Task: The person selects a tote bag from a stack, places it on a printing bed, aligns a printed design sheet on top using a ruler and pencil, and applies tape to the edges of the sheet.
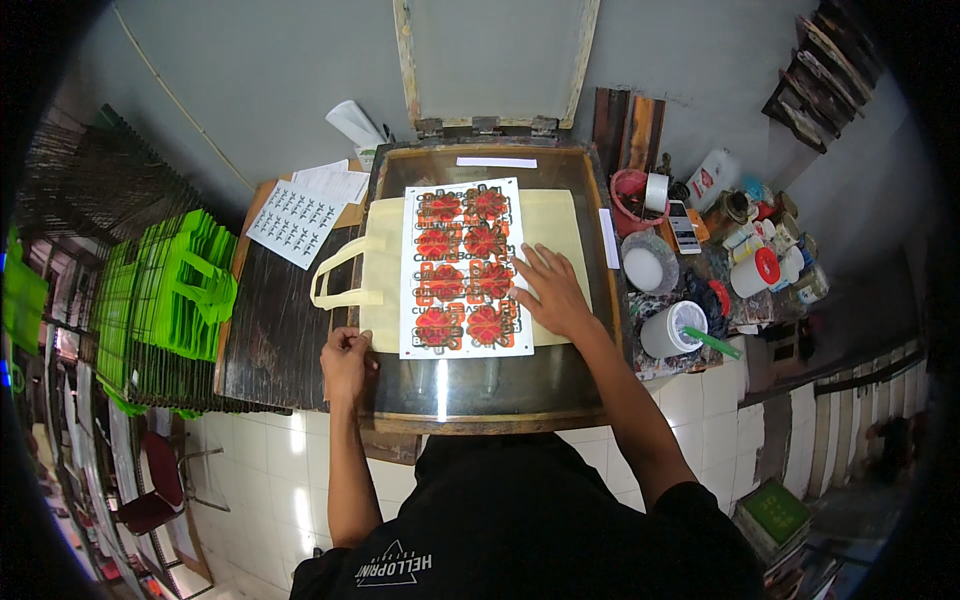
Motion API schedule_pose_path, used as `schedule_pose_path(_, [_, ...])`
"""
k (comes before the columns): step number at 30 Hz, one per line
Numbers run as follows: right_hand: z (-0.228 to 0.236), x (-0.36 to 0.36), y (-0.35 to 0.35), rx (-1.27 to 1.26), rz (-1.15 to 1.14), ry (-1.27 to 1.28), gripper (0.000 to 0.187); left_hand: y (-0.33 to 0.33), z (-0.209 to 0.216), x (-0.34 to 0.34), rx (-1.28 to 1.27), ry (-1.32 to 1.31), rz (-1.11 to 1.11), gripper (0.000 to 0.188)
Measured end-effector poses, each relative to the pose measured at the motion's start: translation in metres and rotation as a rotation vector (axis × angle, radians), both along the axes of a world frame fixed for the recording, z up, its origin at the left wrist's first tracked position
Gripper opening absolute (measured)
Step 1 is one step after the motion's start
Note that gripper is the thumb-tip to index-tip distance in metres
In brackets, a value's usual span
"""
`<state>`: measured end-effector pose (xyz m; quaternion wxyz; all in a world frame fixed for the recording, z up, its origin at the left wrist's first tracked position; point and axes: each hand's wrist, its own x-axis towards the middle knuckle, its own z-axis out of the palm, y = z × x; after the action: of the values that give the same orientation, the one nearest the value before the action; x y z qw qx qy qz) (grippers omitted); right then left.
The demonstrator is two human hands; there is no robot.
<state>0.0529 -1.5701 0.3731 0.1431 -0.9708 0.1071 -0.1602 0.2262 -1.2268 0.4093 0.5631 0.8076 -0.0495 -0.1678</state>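
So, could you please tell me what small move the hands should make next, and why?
I would probably have the left hand gently smooth the lower left corner of the cream bag: its fingers are at that corner, while the right hand, fingers spread, lies over the right edge of the printed sheet on top and could steady it.

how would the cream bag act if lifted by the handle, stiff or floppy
Probably floppy: the cream bag lies flat, and its handle curves in a loose loop. Likely light for its size, since it looks thin and unfilled. The printed sheet lying across it could slide off if the bag tilts.
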Motion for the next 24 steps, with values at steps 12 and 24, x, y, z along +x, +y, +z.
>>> schedule_pose_path(12, [0.007,0.002,0.001,0.018,0.018,0.016,0.055,0.003,-0.014,0.01,0.025,-0.082,0.023,0.015])
schedule_pose_path(24, [0.201,0.103,-0.134,-0.103,-0.04,-0.41,0.061,0.003,-0.012,0.012,-0.04,-0.079,0.057,0.017])
